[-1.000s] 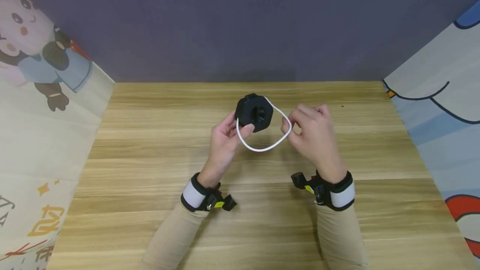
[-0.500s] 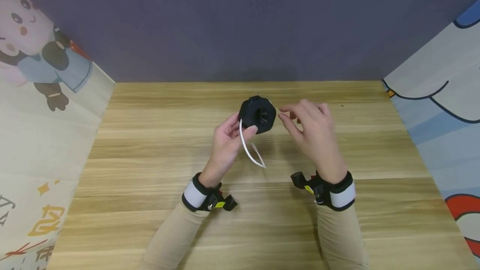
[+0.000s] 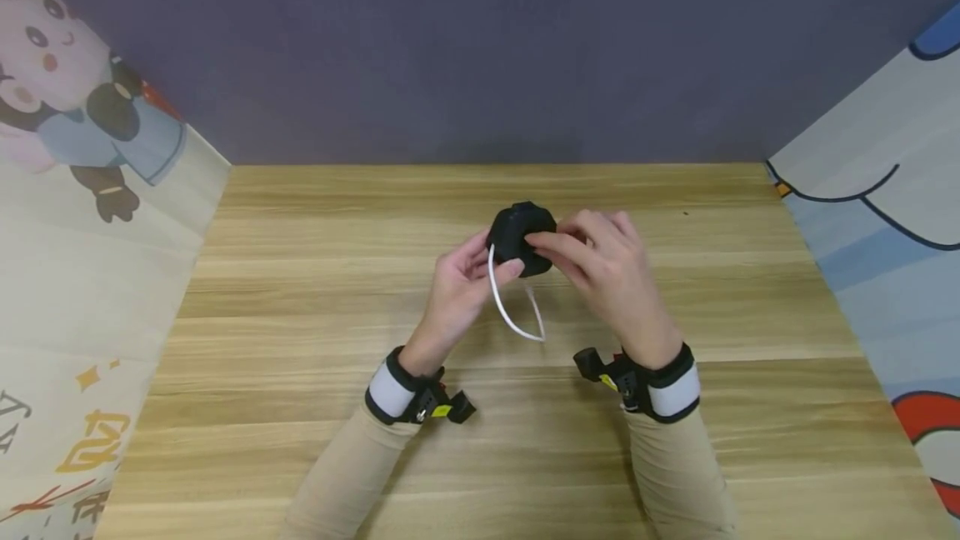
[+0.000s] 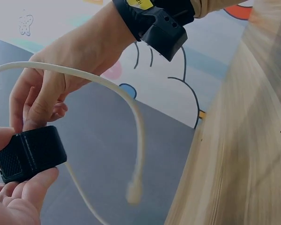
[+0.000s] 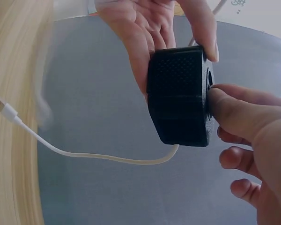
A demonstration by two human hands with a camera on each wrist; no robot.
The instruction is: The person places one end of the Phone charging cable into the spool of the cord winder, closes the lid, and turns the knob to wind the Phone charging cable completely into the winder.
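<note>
A black many-sided cable winder (image 3: 512,230) with a ridged side is held above the table. My left hand (image 3: 459,286) grips it from the left, thumb across its lower front and fingers behind. My right hand (image 3: 611,273) pinches at the recessed middle of its face, thumb and index fingertips set into the opening; those fingertips partly hide the hub. A white USB cable (image 3: 504,312) hangs from the winder in two lengths. One end carries a metal USB plug (image 5: 7,110) in the right wrist view; in the left wrist view another white plug (image 4: 134,192) is blurred.
Both hands are over a wood-grain table (image 3: 300,290). A dark grey panel (image 3: 480,57) stands along its far edge. Printed cartoon walls (image 3: 75,273) close off the left and right sides. Each wrist wears a strap with a small camera (image 3: 459,407).
My right hand has let go of the white cable, whose ends dropped to hang below. It has then come left onto the winder's middle. My left hand has shifted slightly right and nearer with the winder.
</note>
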